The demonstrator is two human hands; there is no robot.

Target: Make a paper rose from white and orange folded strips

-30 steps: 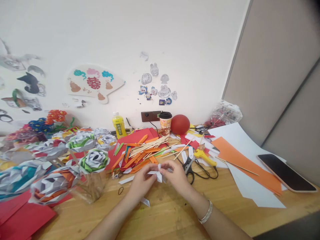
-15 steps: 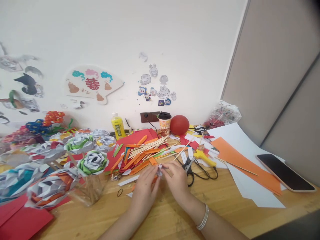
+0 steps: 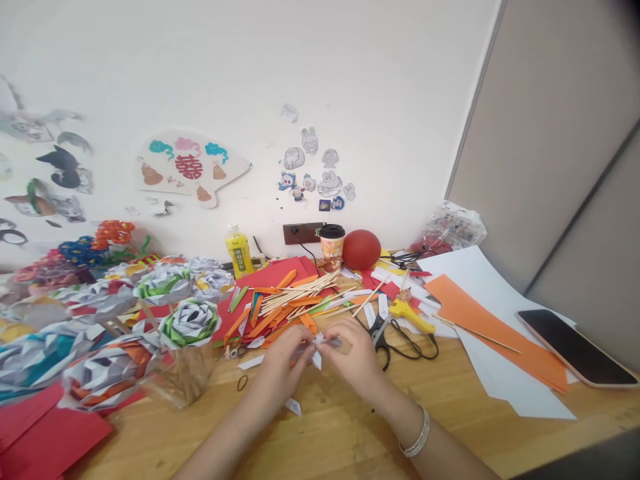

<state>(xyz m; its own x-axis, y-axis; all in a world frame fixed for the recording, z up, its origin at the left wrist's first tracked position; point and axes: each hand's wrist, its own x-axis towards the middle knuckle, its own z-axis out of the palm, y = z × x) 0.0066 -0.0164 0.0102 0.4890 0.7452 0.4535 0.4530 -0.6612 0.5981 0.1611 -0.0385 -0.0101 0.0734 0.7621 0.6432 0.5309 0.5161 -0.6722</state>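
Observation:
Between my hands is a small folded piece of white paper (image 3: pixel 317 360), with a pointed end hanging below the fingertips. My left hand (image 3: pixel 286 357) pinches its left side, and my right hand (image 3: pixel 353 353) pinches its right side; the fingers cover much of it. A loose white paper strip (image 3: pixel 293 406) lies on the table just below my left hand. Beyond my fingers is a heap of orange folded strips (image 3: pixel 267 320) and thin wooden sticks (image 3: pixel 295 295). Black-handled scissors (image 3: pixel 380 337) rest to the right of my right hand.
Paper roses (image 3: pixel 190 323) on sticks crowd the left, some in a clear cup (image 3: pixel 183 380). At the back stand a yellow bottle (image 3: pixel 240 252), a paper cup (image 3: pixel 331 250) and a red balloon (image 3: pixel 361 249). A yellow glue gun (image 3: pixel 413 317), orange paper (image 3: pixel 495 333) and a phone (image 3: pixel 577 347) lie right.
My hands have drawn slightly apart at the wrists, and more of the folded white paper shows between the fingertips. The loose strip below my left hand is now uncovered. The view has shifted slightly.

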